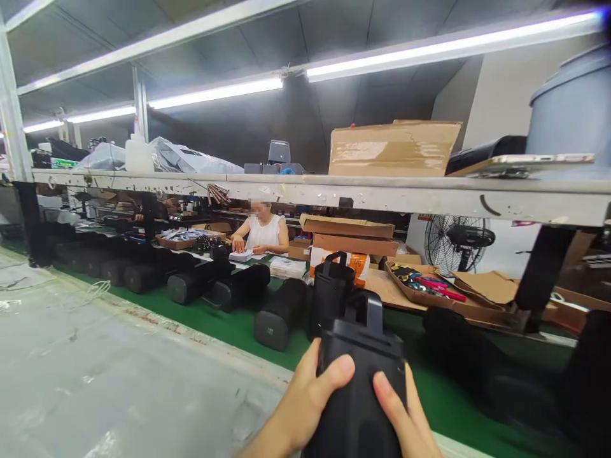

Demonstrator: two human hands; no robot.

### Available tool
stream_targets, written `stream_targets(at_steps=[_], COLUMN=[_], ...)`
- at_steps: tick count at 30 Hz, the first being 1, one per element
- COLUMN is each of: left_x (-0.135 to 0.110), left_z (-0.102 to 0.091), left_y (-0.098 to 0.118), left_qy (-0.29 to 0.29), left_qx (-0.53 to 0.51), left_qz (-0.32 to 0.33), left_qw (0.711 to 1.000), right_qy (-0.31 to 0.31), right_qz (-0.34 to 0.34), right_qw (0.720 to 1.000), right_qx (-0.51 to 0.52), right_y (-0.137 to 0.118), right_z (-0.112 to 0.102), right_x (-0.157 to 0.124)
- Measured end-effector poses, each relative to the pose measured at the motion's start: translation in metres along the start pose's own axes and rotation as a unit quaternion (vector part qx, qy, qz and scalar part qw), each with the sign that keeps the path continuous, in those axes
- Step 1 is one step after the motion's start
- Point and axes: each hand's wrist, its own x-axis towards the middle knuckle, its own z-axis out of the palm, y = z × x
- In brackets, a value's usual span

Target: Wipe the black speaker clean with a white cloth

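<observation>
Left hand [305, 401] and right hand [405, 420] are gripping a black speaker [358, 394] at lower center, fingers spread; it's looking heavy, stiff, best carried by its top handle [367, 312].

This place is a factory workshop, I think. Ahead of my left hand [303, 397] runs a green conveyor belt [281, 343] with black cylindrical units [279, 315] in a row. Above the belt is a long white shelf [305, 191] with a cardboard box [394, 149], and long tube lights [214, 93] shine under the ceiling.
</observation>
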Motion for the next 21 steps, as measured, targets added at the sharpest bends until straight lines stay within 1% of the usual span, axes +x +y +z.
stream_targets(at_steps=[4,7,9,11,13,15,17,19,21], left_x=[0.005,0.009,0.009,0.005,-0.003,-0.013,-0.019,-0.02,-0.018], left_z=[-0.007,-0.015,-0.016,-0.013,-0.005,0.004,0.011,0.013,0.012], left_y=[-0.004,-0.006,-0.005,-0.002,0.004,0.01,0.014,0.015,0.013], left_qy=[0.018,0.042,0.071,0.098,0.098,0.078,0.06,0.052,0.05], left_qx=[0.022,0.057,0.102,0.17,0.241,0.294,0.322,0.326,0.308], left_qz=[-0.034,-0.054,-0.053,-0.036,-0.024,-0.027,-0.038,-0.04,-0.039], left_qw=[0.999,0.996,0.991,0.98,0.965,0.952,0.944,0.943,0.949], right_qy=[0.029,0.045,0.039,0.04,0.045,0.044,0.021,-0.005,-0.009], right_qz=[0.031,0.052,0.025,-0.005,-0.01,0.009,0.036,0.085,0.136], right_qw=[0.996,0.99,0.989,0.985,0.984,0.987,0.993,0.996,0.99], right_qx=[-0.074,-0.12,-0.14,-0.166,-0.174,-0.157,-0.111,-0.037,0.032], right_y=[0.002,0.005,0.007,0.01,0.01,0.008,0.005,0.002,0.0], right_z=[-0.005,0.003,0.009,0.011,0.007,-0.003,-0.015,-0.024,-0.028], right_x=[0.004,-0.001,-0.007,-0.01,-0.007,0.001,0.011,0.018,0.02])
